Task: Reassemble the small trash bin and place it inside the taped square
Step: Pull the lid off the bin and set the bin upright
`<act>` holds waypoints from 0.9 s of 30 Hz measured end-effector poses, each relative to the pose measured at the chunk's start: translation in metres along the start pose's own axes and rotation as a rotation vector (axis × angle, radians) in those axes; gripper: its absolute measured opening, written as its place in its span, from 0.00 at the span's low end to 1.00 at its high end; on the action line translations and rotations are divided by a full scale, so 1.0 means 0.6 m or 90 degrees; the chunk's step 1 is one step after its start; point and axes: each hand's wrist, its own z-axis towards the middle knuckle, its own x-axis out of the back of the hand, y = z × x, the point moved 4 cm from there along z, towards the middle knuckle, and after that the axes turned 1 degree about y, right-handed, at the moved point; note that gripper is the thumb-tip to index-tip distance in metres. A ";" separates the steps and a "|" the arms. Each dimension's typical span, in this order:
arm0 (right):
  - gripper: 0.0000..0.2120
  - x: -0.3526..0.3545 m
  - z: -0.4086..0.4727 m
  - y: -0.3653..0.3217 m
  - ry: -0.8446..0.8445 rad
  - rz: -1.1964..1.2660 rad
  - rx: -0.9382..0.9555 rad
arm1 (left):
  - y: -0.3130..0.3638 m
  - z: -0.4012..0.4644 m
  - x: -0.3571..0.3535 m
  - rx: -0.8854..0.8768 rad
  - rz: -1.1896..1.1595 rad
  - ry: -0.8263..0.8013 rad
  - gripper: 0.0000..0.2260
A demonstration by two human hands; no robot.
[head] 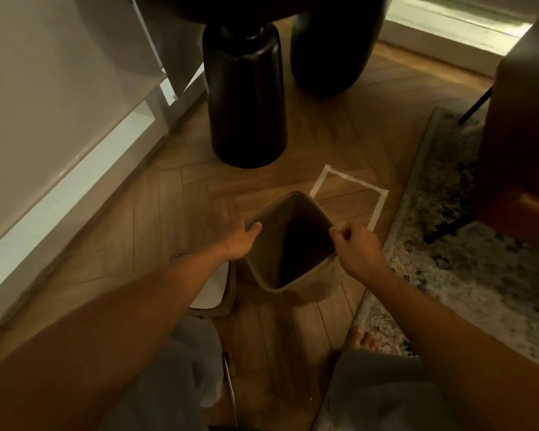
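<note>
Head view showed my left hand (241, 241) and right hand (357, 247) each pinched closed on opposite rims of the bin body (311, 284), which overlapped the near edge of the taped square (378, 206); the lid (212, 290) lay beside it.

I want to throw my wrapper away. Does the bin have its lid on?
No, it is open. The bin shows its dark inside, with both hands on its rim; a white, lid-like piece lies beside it.
</note>
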 end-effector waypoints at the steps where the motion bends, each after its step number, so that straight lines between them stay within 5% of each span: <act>1: 0.15 0.003 -0.004 0.003 0.002 0.012 -0.010 | 0.002 -0.005 0.000 0.016 0.009 0.006 0.31; 7: 0.03 -0.009 -0.022 0.037 -0.052 0.047 -0.064 | 0.018 -0.036 -0.027 0.063 0.024 0.009 0.38; 10: 0.16 -0.013 -0.034 0.046 -0.122 -0.019 -0.023 | 0.030 -0.040 -0.036 0.050 0.044 0.041 0.38; 14: 0.18 -0.009 -0.044 0.055 -0.134 -0.028 0.023 | 0.059 -0.029 -0.041 0.003 0.005 0.122 0.27; 20: 0.10 0.006 -0.052 0.073 -0.144 -0.068 0.055 | 0.076 -0.017 -0.080 -0.059 0.024 0.040 0.19; 24: 0.07 0.012 -0.059 0.099 -0.131 -0.056 0.052 | 0.090 -0.010 -0.107 -0.124 0.081 0.016 0.27; 27: 0.14 0.010 -0.069 0.125 -0.143 -0.014 0.032 | 0.094 -0.004 -0.134 -0.175 0.106 -0.008 0.35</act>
